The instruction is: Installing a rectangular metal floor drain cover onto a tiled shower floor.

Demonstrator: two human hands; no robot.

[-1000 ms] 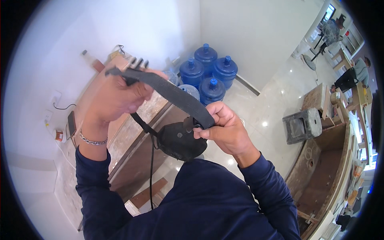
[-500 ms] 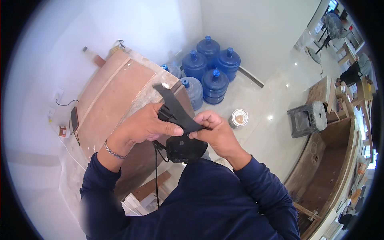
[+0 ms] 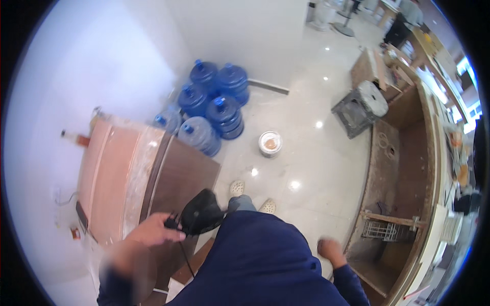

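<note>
My left hand [image 3: 154, 232] is at the lower left, its fingers and thumb closed on a black rounded case [image 3: 203, 211] with a strap-like part. A thin black cable [image 3: 187, 259] hangs down from it. The far side of the case is blurred, and I cannot make out its exact kind. My right hand [image 3: 331, 250] hangs low at the right, apart from the case and nearest to the open wooden cabinet [image 3: 403, 168]. Motion smears its fingers.
Several blue water jugs [image 3: 224, 115] stand by the wall beside a pinkish-brown panelled counter [image 3: 115, 173]. A can [image 3: 270, 143] sits on the tiled floor in front of me. A grey stool [image 3: 360, 107] stands beside the open cabinet. A person [image 3: 403, 23] is at the far right.
My right hand has let go of the black strap and dropped to the right. My left hand has lowered the case to the left. The view has swung toward the right.
</note>
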